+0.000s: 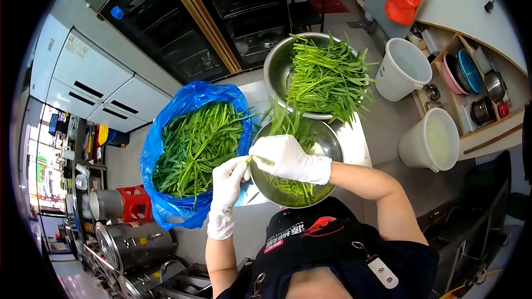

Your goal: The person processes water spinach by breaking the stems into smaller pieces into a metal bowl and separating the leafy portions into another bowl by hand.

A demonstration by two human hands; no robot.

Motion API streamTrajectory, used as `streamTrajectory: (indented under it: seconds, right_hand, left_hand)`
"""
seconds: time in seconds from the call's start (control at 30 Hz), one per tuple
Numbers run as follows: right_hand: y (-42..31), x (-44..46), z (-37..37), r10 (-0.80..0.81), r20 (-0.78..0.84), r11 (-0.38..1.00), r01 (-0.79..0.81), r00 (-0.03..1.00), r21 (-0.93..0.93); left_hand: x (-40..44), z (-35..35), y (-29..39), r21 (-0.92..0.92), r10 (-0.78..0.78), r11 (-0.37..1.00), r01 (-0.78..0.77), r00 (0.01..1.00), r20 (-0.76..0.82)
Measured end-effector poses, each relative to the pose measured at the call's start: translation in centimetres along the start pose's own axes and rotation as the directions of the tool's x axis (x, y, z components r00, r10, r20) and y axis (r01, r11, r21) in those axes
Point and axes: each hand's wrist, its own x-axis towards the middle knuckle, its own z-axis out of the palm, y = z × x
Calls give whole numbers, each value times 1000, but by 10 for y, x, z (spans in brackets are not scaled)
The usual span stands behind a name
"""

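Steel pots (133,246): at the lower left, beside a red stool (134,203); lens distortion and the dark edge make their surroundings hard to read.
Blue bag (151,152): open, full of leafy greens (194,144); its underside and the bottom of the heap are hidden.
Left hand (227,181): white-gloved, between bag and smaller bowl, its grip closed, thumb and fingers pinching the end of a green stalk (250,159).
Right hand (281,156): white-gloved, over the smaller bowl, its grip curled closed around the same stalk; the glove covers much of it, and the fingertips are hard to make out.
Smaller bowl (331,145): steel, with leafy tops at the far side and stalk pieces (296,186) nearer the person; the right hand hides the middle.
Larger bowl (270,74): steel, just beyond the smaller one, heaped with greens (321,74) that overhang and mask its right rim.
Counter (357,146): white, under both bowls, mostly covered.
White buckets (413,149): two, right of the counter; the contents are unclear.
Shelf (453,91): far right, holding basins and pots, partly cut off by the dark edge.
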Motion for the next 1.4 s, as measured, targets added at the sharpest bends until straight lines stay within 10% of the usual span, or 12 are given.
streamTrajectory:
  seconds: [0.1, 0.17, 0.33, 0.5, 0.9, 1.1, 1.17, 1.4]
  right_hand:
    - [28, 2, -30, 529, 86, 722, -502, 844, 476]
    - [38, 18, -91, 618, 59, 617, -531, 784, 580]
    - [103, 54, -230, 362, -308, 929, -369, 880, 37]
    - [219, 83, -254, 154, -145, 536, -206, 977, -819]
    - [409, 100, -37, 598, -66, 705, -564, 799, -429]
    - [357, 140, -93, 615, 303, 788, -574, 728, -221]
    - [356, 144, -118, 600, 272, 800, -577, 753, -168]
    - [290, 94, -200, 531, -33, 838, -530, 847, -130]
  left_hand:
    - [3, 9, -4, -22, 71, 997, -70, 997, 33]
    - [7, 18, -16, -41, 111, 993, -108, 991, 77]
    - [10, 46, -82, 151, -176, 977, 148, 965, 195]
    - [14, 59, -108, 60, -244, 969, 238, 962, 119]
    - [22, 79, -135, -45, -321, 946, 320, 947, -14]
    - [32, 93, -131, 438, -208, 884, 162, 976, 58]
    - [34, 93, -148, 625, 3, 776, -79, 993, 122]
    - [37, 102, -140, 634, 12, 764, -122, 985, 174]
